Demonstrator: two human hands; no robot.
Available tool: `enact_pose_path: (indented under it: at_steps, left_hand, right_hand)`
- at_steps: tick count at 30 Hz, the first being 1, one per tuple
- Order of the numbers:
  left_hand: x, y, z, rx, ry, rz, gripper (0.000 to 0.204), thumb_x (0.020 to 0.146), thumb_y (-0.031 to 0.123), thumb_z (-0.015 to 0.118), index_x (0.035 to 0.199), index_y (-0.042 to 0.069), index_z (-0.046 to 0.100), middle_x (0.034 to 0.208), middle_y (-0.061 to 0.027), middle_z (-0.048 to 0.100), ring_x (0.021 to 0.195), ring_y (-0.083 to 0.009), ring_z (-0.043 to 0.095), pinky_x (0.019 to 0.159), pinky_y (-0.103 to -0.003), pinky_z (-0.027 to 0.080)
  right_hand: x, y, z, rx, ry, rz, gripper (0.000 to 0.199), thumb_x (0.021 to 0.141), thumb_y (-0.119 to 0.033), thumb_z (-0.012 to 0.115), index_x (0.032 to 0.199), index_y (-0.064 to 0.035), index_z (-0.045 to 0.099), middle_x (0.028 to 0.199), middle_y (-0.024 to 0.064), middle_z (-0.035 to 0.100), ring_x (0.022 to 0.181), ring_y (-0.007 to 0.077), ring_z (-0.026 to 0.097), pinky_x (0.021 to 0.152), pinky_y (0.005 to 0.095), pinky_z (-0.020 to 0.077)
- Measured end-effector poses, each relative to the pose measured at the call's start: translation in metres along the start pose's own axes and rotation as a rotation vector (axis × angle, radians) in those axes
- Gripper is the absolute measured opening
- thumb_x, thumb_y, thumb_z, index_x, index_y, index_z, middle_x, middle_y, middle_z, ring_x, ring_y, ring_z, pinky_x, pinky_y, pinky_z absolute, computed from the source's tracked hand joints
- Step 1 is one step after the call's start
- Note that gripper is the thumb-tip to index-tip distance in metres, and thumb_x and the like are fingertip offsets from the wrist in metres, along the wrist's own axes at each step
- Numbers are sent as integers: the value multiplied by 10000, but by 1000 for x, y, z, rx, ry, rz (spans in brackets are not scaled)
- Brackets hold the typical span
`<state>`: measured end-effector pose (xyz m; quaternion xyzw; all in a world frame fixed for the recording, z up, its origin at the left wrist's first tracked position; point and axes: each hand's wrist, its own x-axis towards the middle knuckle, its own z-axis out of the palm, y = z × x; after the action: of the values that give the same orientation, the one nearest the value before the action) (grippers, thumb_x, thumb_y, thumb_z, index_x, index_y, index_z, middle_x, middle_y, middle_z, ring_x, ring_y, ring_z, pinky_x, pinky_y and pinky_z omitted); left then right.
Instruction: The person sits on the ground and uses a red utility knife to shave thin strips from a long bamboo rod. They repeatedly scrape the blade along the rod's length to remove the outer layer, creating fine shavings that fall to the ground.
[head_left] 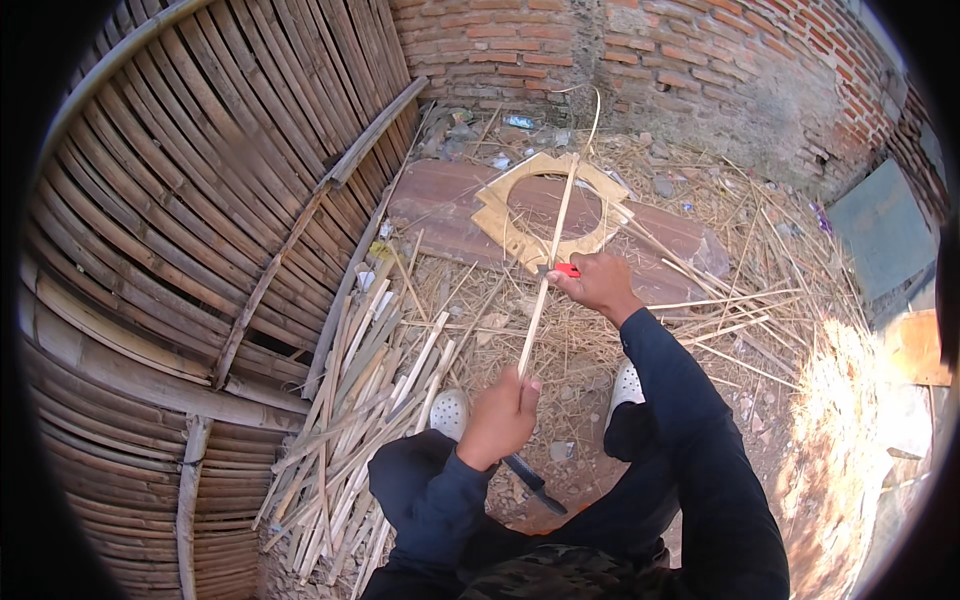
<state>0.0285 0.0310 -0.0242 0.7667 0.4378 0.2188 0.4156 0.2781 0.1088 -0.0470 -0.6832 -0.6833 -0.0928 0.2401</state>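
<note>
A long, pale bamboo strip point(560, 222) slants up and away from me, its thin far end curling near the brick wall. My left hand point(500, 415) is closed round the strip's near end. Further along, my right hand point(598, 283) grips a small red-handled knife point(568, 270), held against the strip; its blade is mostly hidden. Beneath the strip's far part lies a yellowish wooden board with a round hole point(497, 222), resting on a brown plank point(430, 205). A dark, flat blade-like tool point(537, 485) shows below my left hand, partly covered by my arm.
Many split bamboo strips point(345, 420) lie piled on the left, beside a bamboo-slat wall point(250, 170). More thin strips point(740, 300) are scattered on the right. A brick wall point(520, 60) closes the far side. Shavings cover the ground around my white shoes point(449, 412).
</note>
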Motion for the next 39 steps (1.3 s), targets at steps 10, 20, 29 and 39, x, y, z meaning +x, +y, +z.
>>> enact_pose_path:
  at_steps: [10,20,29,39]
  left_hand:
    - [-18,2,-7,0,-13,4,228,970,193,529,894,-7,448,686,-217,548,651,-412,582,573,-439,428]
    - [-40,3,5,-6,-188,99,232,962,198,543,918,-8,447,656,-226,548,652,-438,592,571,-460,441]
    - [-36,-29,16,-433,-278,-44,206,1030,243,442,929,64,455,645,13,390,490,-129,368,462,-303,349]
    - [-16,4,-15,-1118,-302,-465,201,1046,272,398,912,126,426,647,52,336,466,-42,273,410,-213,241]
  right_hand:
    - [-5,-8,-4,66,6,-76,616,811,-693,544,635,-111,650,530,119,601,500,302,622,473,408,461]
    - [7,98,-8,-50,42,424,693,883,-698,414,768,-75,696,653,190,646,656,379,649,603,486,488]
    - [-1,103,-27,-33,45,489,688,904,-668,423,714,-56,675,610,177,622,609,372,628,578,464,475]
    - [-39,-62,-40,214,-129,-268,604,792,-668,599,596,-97,579,514,92,551,496,300,592,461,405,437]
